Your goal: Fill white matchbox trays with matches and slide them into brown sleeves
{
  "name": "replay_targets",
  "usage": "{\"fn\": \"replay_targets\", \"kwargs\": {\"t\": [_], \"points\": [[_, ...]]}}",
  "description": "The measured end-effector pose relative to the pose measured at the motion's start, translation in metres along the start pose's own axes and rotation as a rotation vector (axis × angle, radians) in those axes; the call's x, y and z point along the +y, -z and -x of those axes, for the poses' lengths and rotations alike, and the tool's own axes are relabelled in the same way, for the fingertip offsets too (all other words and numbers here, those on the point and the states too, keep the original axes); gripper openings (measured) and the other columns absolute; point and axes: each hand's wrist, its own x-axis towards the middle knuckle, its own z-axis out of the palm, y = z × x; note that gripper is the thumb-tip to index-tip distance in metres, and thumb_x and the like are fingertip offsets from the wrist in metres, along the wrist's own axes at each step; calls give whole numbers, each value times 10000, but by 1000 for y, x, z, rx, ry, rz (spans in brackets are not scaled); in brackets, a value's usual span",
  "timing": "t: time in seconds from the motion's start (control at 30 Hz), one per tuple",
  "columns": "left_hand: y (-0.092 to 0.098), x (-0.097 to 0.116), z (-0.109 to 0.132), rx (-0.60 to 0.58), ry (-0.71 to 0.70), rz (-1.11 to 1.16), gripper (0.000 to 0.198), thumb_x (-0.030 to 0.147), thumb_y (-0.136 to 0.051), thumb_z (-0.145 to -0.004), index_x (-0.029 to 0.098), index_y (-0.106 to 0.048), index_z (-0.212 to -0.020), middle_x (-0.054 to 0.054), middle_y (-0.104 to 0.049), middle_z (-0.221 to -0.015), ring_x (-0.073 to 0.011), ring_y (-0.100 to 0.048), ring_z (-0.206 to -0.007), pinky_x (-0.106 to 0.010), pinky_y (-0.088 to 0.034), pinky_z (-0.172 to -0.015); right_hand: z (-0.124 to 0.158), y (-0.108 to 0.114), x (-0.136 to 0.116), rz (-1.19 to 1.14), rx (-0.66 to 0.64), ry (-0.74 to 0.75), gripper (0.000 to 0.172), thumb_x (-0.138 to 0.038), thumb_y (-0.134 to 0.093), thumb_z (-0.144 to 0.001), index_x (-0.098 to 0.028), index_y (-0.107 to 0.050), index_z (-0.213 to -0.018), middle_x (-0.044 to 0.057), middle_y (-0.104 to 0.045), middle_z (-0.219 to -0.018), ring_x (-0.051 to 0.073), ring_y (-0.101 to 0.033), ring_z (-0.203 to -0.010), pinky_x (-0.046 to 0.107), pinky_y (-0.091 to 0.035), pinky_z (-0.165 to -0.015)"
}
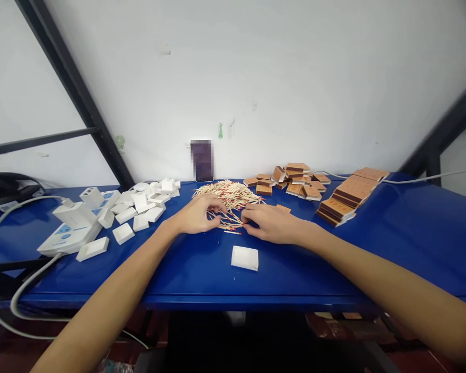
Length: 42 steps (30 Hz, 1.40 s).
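Observation:
A heap of loose red-tipped matches (233, 194) lies on the blue table, near the wall. At its front left edge is my left hand (200, 213), fingers curved and apart, with matches between thumb and fingers on the table. My right hand (270, 223) rests at the front right edge of the heap, its fingers bent close to the match ends; whether it grips any is too small to tell. One match (233, 232) lies apart in front of the heap. Nearer the table's front edge sits a small white matchbox tray (245, 258), touched by neither hand.
White trays (141, 202) are scattered at the left beside a power strip (72, 235) with cables. Brown matchboxes (295, 180) are piled behind my right hand, and a row of them (351, 191) stands farther right. A phone (202, 160) leans against the wall.

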Motion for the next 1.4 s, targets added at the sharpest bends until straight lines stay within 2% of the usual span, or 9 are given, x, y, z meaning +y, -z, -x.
{"fn": "replay_targets", "kwargs": {"t": [0.1, 0.23, 0.3, 0.47, 0.63, 0.9, 1.13, 1.3, 1.4], "points": [[7, -10, 5, -40, 66, -19, 305, 154, -579, -693, 164, -706, -970, -10, -655, -802, -141, -571, -708, -265, -442, -689, -1, -1, -1, -40, 26, -19, 92, -231, -509, -916, -180, -573, -956, 76, -645, -978, 188, -582, -831, 292, -372, -662], [9, -20, 8, -126, 114, -28, 333, 183, -586, -695, 161, -718, -1000, 13, -613, -709, -110, -537, -607, -238, -409, -619, 0, -3, -1, -46, 91, 20, 296, -229, -534, -897, -188, -561, -1189, 110, -622, -1141, 234, -594, -991, 324, -439, -759], [8, -22, 8, -135, 100, -20, 307, 195, -592, -710, 168, -732, -983, 16, -599, -687, -106, -526, -595, -234, -396, -604, -1, -4, -1, -57, 105, 62, 328, -217, -541, -892, -190, -576, -1217, 118, -614, -1174, 247, -589, -1039, 348, -461, -811], [5, -19, 5, -128, 62, 42, 196, 245, -600, -783, 164, -749, -880, -15, -640, -719, -120, -544, -642, -238, -406, -615, -6, -11, 5, -121, 127, 138, 209, -172, -526, -908, -166, -669, -1061, 105, -654, -1045, 214, -605, -956, 350, -471, -850], [1, -15, 2, -112, 51, 74, 156, 249, -620, -816, 170, -750, -850, -39, -701, -805, -138, -587, -716, -249, -432, -654, -13, -17, 11, -136, 172, 169, 154, -130, -544, -886, -147, -695, -913, 75, -673, -899, 188, -604, -847, 317, -460, -795], [-7, -5, 0, -94, 42, 39, 123, 235, -639, -803, 176, -743, -830, -30, -677, -775, -146, -572, -720, -271, -435, -675, -14, -17, 11, -181, 199, 154, 184, -98, -561, -858, -155, -710, -949, 70, -720, -906, 180, -633, -840, 303, -468, -791], [-18, 1, -2, -11, 5, -11, 163, 311, -645, -828, 173, -733, -833, -31, -660, -771, -155, -558, -736, -289, -417, -703, -15, -22, 13, -198, 206, 153, 193, -121, -530, -878, -171, -698, -960, 58, -720, -895, 172, -628, -808, 292, -455, -753], [-14, 5, -3, 41, 6, 7, 170, 309, -610, -831, 176, -715, -840, -16, -647, -755, -144, -559, -714, -293, -428, -711, -9, -10, 11, -154, 249, 160, 209, -118, -502, -869, -183, -666, -981, 51, -695, -906, 181, -603, -840, 306, -435, -776], [-10, 12, -2, -13, -5, 110, 129, 282, -639, -790, 172, -705, -803, -7, -648, -754, -128, -557, -702, -270, -431, -685, -3, 1, 4, -122, 265, 170, 145, -129, -521, -836, -186, -642, -893, 42, -663, -844, 178, -567, -800, 304, -415, -747]]}}
